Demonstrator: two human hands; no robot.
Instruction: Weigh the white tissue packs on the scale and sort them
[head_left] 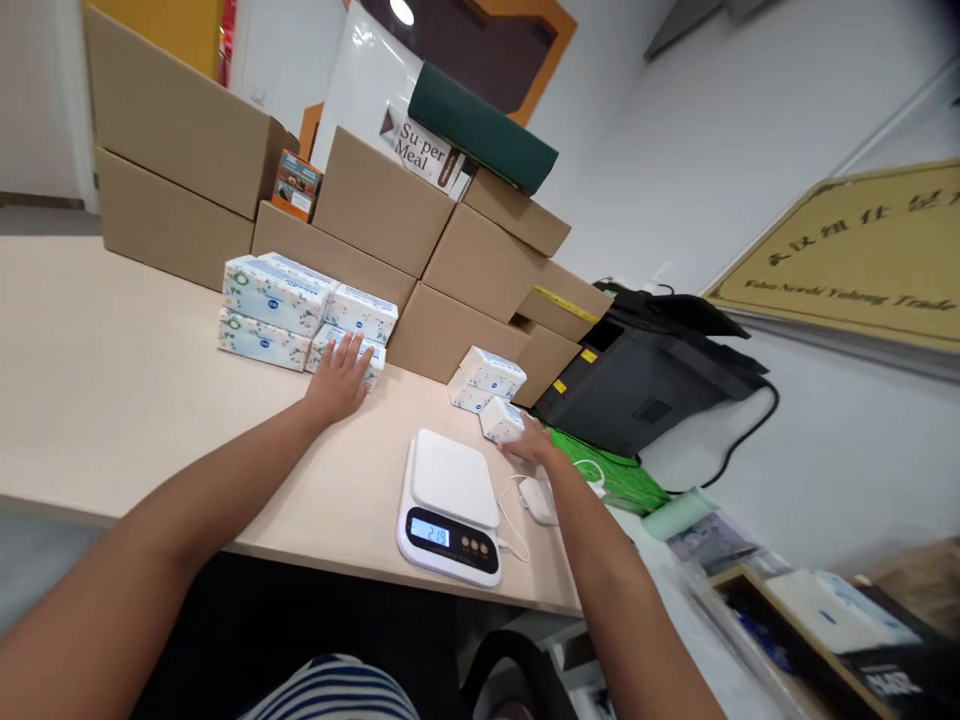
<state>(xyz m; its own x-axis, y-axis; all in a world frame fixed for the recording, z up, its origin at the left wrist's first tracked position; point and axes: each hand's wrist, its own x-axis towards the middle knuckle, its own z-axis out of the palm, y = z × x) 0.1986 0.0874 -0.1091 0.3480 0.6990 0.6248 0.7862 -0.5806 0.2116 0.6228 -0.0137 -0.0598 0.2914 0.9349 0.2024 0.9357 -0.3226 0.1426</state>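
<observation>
My left hand (339,378) lies with fingers stretched out against the lower tissue pack (358,356) of a stack of several blue-and-white tissue packs (279,292) on the light wooden table (112,380). My right hand (531,442) reaches past the white kitchen scale (453,504) and its fingers touch a small tissue pack (501,420) lying on the table. Two more small packs (489,376) are stacked just behind it. The scale's platform is bare and its display is lit.
Brown cardboard boxes (420,250) are piled along the back of the table, with a dark green folder (480,126) on top. A black printer (652,370) stands to the right, beside a green bag (615,476). A white adapter and cable (535,498) lie by the scale.
</observation>
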